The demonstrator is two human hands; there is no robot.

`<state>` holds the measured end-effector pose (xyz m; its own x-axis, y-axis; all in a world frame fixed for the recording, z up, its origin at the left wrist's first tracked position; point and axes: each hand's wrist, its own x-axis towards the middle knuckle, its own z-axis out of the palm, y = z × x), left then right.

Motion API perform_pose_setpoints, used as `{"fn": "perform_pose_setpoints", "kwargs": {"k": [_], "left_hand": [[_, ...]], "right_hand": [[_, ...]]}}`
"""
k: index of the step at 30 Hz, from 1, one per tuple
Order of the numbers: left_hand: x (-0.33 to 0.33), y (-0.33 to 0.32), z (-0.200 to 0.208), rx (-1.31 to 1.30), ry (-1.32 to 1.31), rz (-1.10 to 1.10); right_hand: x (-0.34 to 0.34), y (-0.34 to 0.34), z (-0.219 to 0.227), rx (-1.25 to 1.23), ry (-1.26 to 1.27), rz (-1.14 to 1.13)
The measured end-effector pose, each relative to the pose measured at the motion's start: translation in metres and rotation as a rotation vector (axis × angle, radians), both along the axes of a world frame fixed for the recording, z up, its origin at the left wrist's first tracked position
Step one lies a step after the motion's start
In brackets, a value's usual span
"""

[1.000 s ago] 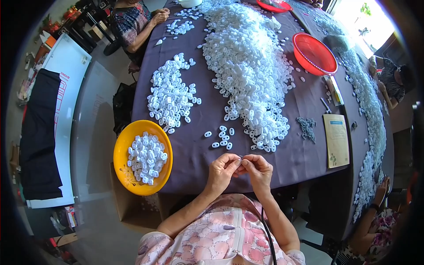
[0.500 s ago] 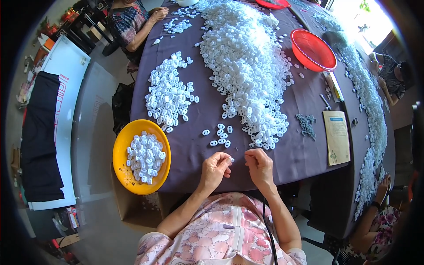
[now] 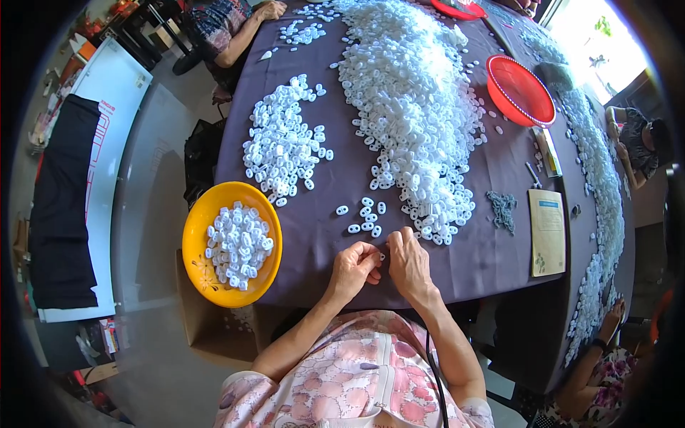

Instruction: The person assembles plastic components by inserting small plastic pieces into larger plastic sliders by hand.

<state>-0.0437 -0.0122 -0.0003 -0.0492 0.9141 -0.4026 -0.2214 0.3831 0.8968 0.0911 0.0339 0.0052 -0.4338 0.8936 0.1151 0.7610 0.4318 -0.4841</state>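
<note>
Both hands over the near edge of the table (image 3: 485, 264), close together, roughly mid-edge. Left hand (image 3: 349, 271): thumb and forefinger pinching a small white piece (image 3: 382, 257), other fingers curled in; the piece sits in the narrow space between the two hands, mostly covered by fingertips. Right hand (image 3: 411, 267): back turned up, fingers bunched together and pointing away from the body, toward the far edge; cannot tell whether anything is pinched under them. Just beyond the hands, a small cluster (image 3: 367, 214) of white oval pieces, two holes apiece where they face up, lying loose on the dark cloth. Past that, a large heap (image 3: 407, 93) of the same kind, running from the far edge down the middle, its tip near the right hand. Smaller pile (image 3: 278, 135) along the left edge. At the near left corner, a yellow bowl (image 3: 196, 235) part-filled with white pieces, reaching out past the edge; a cardboard box (image 3: 221, 349) below it. Toward the right edge: a grey tangle (image 3: 502, 214), a tan booklet (image 3: 547, 232) near the near right corner, a narrow box (image 3: 551, 153) farther up, then a red basket (image 3: 521, 89). At the far part of the left edge, a co-worker's hand (image 3: 271, 10) rests by the table's rim.
</note>
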Motion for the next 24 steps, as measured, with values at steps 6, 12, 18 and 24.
{"fn": "perform_pose_setpoints", "kwargs": {"k": [6, 12, 18, 24], "left_hand": [[-0.001, -0.001, 0.006, -0.012, -0.007, 0.005], [-0.001, 0.000, 0.006, -0.006, 0.037, -0.008], [0.002, -0.001, 0.003, 0.010, 0.050, 0.021], [0.002, 0.000, 0.005, 0.010, 0.087, 0.006]], "right_hand": [[0.005, 0.000, -0.001, -0.090, 0.325, -0.136], [0.012, -0.009, -0.011, -0.322, 0.572, -0.240], [0.001, -0.013, 0.000, -0.561, 0.848, -0.301], [0.000, -0.016, -0.006, -0.539, 0.882, -0.279]]}}
